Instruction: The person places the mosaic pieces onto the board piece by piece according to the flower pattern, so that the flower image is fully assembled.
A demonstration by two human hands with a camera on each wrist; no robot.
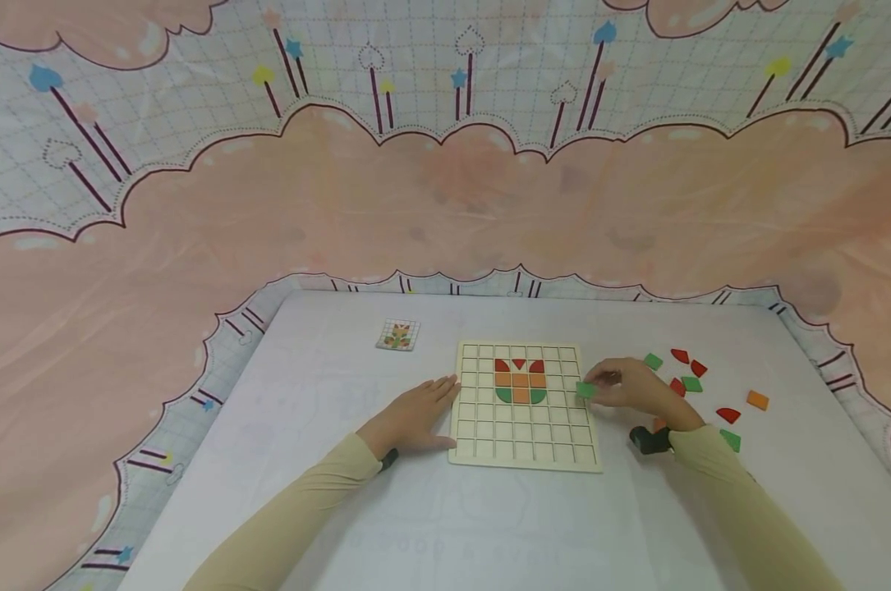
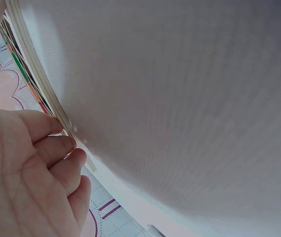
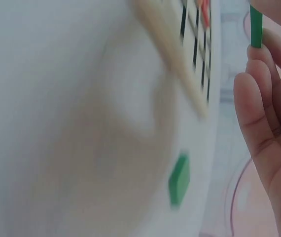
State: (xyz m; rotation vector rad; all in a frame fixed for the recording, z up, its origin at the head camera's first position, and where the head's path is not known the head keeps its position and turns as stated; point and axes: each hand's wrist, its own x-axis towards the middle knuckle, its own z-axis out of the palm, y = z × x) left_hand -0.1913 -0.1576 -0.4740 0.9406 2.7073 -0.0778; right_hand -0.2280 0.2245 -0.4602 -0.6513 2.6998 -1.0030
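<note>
Right hand (image 1: 635, 386) pinches a flat green tile (image 1: 585, 390), right of centre | left hand (image 1: 417, 414), fingers extended, touches cream wooden grid board (image 1: 522, 432) | we judge: placing step; next calls for alignment

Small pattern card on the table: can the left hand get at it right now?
Probably yes. The left hand only touches the left edge of the board, and the pattern card lies farther out, uncovered, with nothing visible between them.
</note>
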